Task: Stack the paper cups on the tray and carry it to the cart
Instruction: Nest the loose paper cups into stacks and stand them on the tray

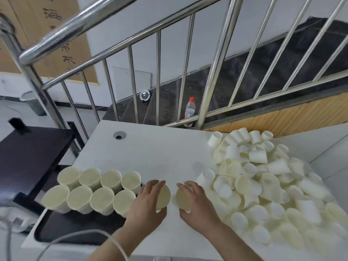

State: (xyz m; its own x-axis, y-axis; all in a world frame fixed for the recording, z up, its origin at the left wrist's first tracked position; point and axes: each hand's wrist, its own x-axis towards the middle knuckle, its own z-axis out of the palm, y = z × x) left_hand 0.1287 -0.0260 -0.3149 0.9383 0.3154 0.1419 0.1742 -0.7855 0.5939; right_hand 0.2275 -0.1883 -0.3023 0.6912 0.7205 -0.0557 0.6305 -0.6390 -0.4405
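Left hand (146,201) gripping one paper cup (163,197) by its rim, right hand (195,201) curled round a second cup (183,199) just beside it, eight upright cups (90,189) in two rows on the black tray (62,230) left of the grip, loose cup heap (263,178) on the white table (160,147) to the right

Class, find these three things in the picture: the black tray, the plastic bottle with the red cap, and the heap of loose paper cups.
black tray (75,228): head view, bare front part of its floor.
plastic bottle (189,110): head view, its label, behind the railing.
heap of loose paper cups (263,185): head view, middle of the pile.
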